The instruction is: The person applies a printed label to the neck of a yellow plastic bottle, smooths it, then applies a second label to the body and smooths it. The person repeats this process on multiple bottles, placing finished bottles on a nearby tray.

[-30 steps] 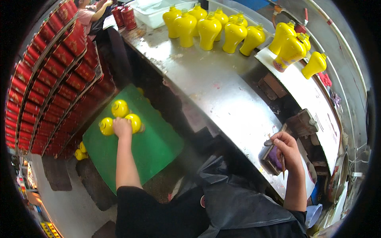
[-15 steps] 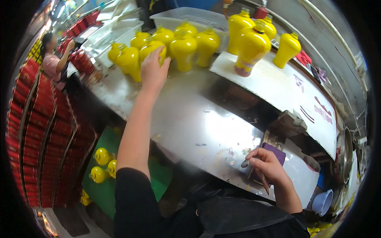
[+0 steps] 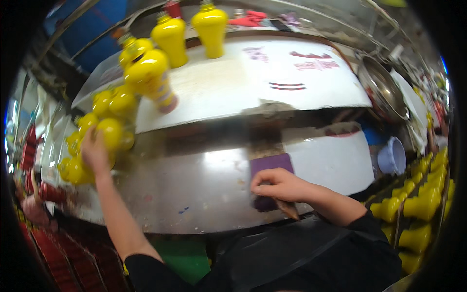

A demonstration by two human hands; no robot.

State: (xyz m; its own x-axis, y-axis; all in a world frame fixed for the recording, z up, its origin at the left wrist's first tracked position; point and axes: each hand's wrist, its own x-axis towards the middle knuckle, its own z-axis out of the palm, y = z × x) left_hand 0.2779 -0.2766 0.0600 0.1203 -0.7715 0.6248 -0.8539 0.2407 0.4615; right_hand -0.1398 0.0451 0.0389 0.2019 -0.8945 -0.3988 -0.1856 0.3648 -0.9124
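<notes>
My left hand (image 3: 93,152) reaches into a cluster of glossy yellow bottles at the left of the metal table. Its fingers close round the neck end of one yellow bottle (image 3: 110,134), though motion blur softens the grip. Over a purple pad (image 3: 272,166) near the table's front edge is my right hand (image 3: 278,185), its fingers curled. From under that hand sticks a brown pointed piece (image 3: 288,209); its kind is unclear. A yellow bottle with a printed pattern (image 3: 150,78) stands on the white board, beside plain yellow bottles (image 3: 210,30).
The white board (image 3: 214,92) carries purple and red printed shapes. A white sheet (image 3: 331,160) lies right of the pad. Further right are a metal basin (image 3: 382,90), a lavender tub (image 3: 392,156) and racks of yellow bottles (image 3: 421,207). Another person (image 3: 39,211) is at far left.
The view has swung right, so the bottles appear further left. My left hand stays at the bottle cluster, and my right hand remains by the purple pad with the brown piece.
</notes>
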